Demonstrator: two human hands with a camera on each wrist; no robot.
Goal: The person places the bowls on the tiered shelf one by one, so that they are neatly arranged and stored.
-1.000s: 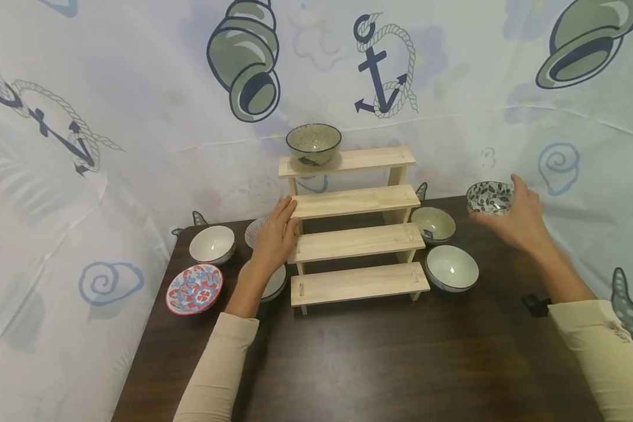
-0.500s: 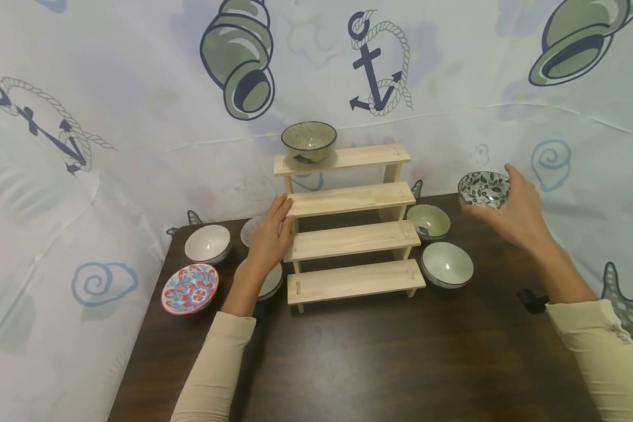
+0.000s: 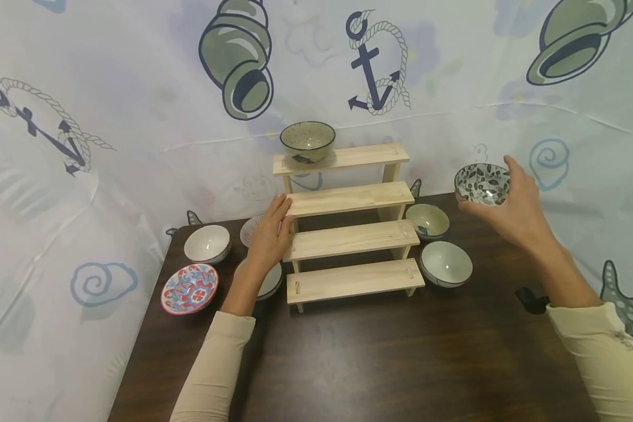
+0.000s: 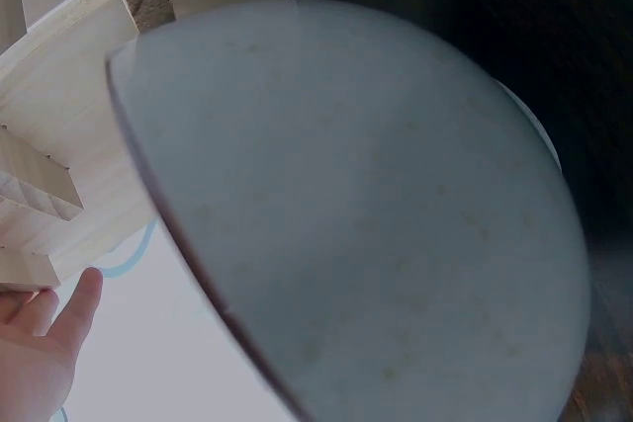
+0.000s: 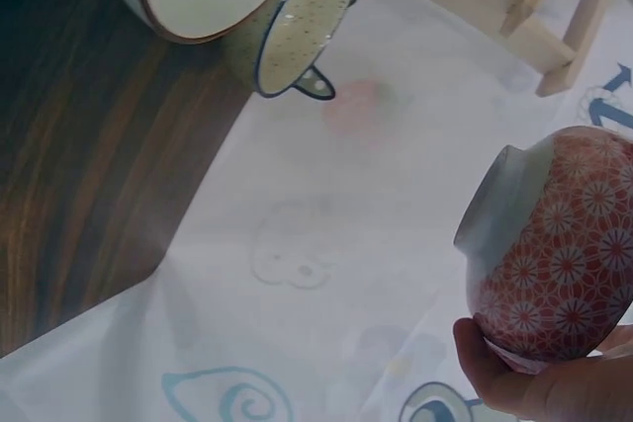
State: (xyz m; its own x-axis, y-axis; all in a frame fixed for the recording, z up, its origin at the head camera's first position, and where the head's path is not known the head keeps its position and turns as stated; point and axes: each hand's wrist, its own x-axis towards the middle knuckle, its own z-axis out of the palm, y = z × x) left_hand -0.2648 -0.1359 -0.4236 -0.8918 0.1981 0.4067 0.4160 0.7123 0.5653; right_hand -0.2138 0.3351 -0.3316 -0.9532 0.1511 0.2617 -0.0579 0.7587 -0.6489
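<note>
Now gripping floral bowl (image 3: 480, 184) in wide-parted right fingers (image 3: 516, 174), right of 4-shelf rack (image 3: 348, 199), resting straight left fingers (image 3: 277, 208) against rack's left edge.

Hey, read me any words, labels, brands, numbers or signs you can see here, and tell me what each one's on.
No readable text anywhere.
Right sleeve: a small mark, too small to tell whether it is lettering.
Bowl in the right hand: leaf and flower patterns only.
Wooden shelf: no writing visible.
Backdrop cloth: drawings, no words.
</note>
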